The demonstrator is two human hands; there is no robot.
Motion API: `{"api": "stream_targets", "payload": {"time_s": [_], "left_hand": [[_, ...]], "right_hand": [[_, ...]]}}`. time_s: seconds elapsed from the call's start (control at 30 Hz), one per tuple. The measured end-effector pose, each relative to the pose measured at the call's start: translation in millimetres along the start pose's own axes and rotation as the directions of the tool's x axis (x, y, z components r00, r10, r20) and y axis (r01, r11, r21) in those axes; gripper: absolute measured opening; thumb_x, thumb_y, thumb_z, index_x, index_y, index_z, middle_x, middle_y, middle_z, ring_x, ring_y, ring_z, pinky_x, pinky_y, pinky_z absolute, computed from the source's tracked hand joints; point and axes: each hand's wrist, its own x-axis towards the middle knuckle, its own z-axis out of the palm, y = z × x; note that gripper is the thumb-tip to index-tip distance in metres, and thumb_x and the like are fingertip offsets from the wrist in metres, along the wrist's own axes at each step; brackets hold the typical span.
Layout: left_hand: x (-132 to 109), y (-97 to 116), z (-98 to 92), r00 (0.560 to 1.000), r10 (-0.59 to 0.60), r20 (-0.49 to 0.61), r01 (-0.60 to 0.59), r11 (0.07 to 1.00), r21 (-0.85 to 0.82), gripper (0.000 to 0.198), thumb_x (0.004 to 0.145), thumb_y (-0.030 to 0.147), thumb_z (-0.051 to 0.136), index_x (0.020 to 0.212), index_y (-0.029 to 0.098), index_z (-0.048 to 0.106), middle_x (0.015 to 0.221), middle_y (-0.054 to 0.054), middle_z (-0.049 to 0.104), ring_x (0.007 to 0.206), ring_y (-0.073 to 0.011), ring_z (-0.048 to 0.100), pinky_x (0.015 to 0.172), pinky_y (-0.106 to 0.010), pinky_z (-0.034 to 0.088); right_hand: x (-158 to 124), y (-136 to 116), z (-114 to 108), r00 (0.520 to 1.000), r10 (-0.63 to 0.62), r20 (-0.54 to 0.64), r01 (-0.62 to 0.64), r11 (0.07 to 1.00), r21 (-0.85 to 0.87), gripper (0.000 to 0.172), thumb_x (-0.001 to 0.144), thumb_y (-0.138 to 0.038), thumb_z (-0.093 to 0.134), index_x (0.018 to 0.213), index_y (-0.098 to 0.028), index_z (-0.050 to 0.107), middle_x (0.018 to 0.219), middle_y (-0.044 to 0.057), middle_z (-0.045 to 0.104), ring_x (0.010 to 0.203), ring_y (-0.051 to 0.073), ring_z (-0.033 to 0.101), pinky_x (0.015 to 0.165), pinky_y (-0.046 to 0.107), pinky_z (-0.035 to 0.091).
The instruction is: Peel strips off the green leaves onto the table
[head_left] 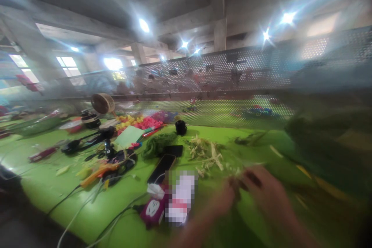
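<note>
Both hands are smeared by motion at the lower right, over the green table (116, 221). My left hand (225, 197) reaches in from below, its fingertips beside those of my right hand (261, 184). The right hand's fingers curve towards the left hand. Small pale bits (235, 170) show near the fingertips; whether either hand holds them cannot be made out. Just left and beyond lies a loose pile of pale yellow-green pieces (205, 153).
Left of my hands are a dark phone (162, 168), a purple box (154, 210) and cables. An orange glue gun (99, 174) lies further left. Behind stand a black cup (181, 127) and a perforated divider (226, 77). A dark blurred mass (328, 131) fills the right.
</note>
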Motion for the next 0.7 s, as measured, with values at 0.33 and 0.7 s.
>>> {"api": "stream_targets", "payload": {"time_s": [0.33, 0.7], "left_hand": [[-3.5, 6.6, 1.3, 0.999, 0.035, 0.020, -0.037, 0.994, 0.104, 0.047, 0.090, 0.059, 0.042, 0.093, 0.016, 0.061, 0.064, 0.003, 0.043, 0.057, -0.0109, 0.038, 0.059, -0.025, 0.032], [-9.1, 8.6, -1.1, 0.997, 0.083, 0.008, -0.082, 0.958, 0.275, 0.046, 0.092, 0.058, 0.041, 0.093, 0.018, 0.064, 0.066, 0.001, 0.049, 0.059, -0.0126, 0.038, 0.059, -0.026, 0.032]], "right_hand": [[1.3, -1.3, -4.0, 0.997, -0.022, -0.074, 0.020, 1.000, -0.023, 0.016, 0.085, -0.036, 0.057, 0.089, -0.026, 0.068, 0.089, 0.004, 0.072, 0.073, 0.018, 0.066, 0.065, 0.027, 0.050], [1.7, -1.9, -6.9, 0.996, -0.089, -0.011, 0.088, 0.995, -0.039, 0.023, 0.089, -0.038, 0.050, 0.080, -0.026, 0.067, 0.092, 0.006, 0.072, 0.078, 0.021, 0.067, 0.069, 0.029, 0.051]]}}
